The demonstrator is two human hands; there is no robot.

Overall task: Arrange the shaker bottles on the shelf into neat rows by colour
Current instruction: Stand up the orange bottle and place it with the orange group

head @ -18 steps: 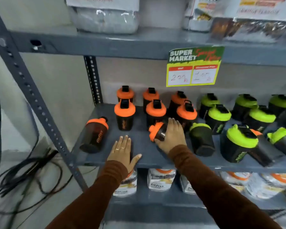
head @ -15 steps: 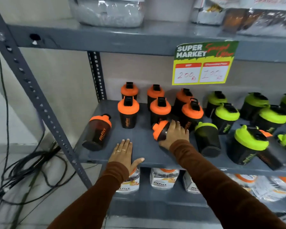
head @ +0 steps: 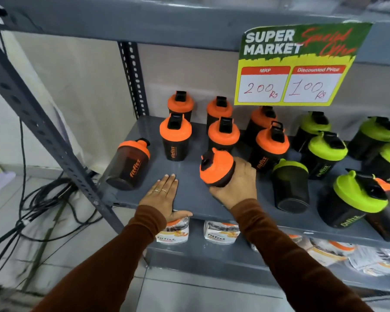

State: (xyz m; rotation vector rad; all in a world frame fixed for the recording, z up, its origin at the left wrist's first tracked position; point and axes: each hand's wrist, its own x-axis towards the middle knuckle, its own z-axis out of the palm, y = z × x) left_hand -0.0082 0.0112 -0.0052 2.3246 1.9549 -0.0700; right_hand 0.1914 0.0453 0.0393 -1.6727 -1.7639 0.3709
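My right hand (head: 236, 185) grips an orange-lidded black shaker bottle (head: 216, 168), lifted and tilted with its lid facing me and to the left. My left hand (head: 164, 197) lies flat, palm down, on the grey shelf (head: 189, 199) near its front edge, holding nothing. Several orange-lidded bottles (head: 175, 137) stand upright in two rows behind. Another orange-lidded bottle (head: 128, 164) leans at the shelf's left end. Green-lidded bottles (head: 327, 152) fill the right side, one (head: 291, 183) tilted beside my right hand.
A yellow and green price sign (head: 295, 66) hangs from the upper shelf. A slanted perforated steel post (head: 43, 129) frames the left side. Black cables (head: 38, 199) lie on the floor to the left. Packaged pouches (head: 218, 231) sit on the lower shelf.
My right hand has lifted the orange-lidded bottle off the shelf and turned its lid toward me. My left hand stays flat on the shelf. The view has moved closer.
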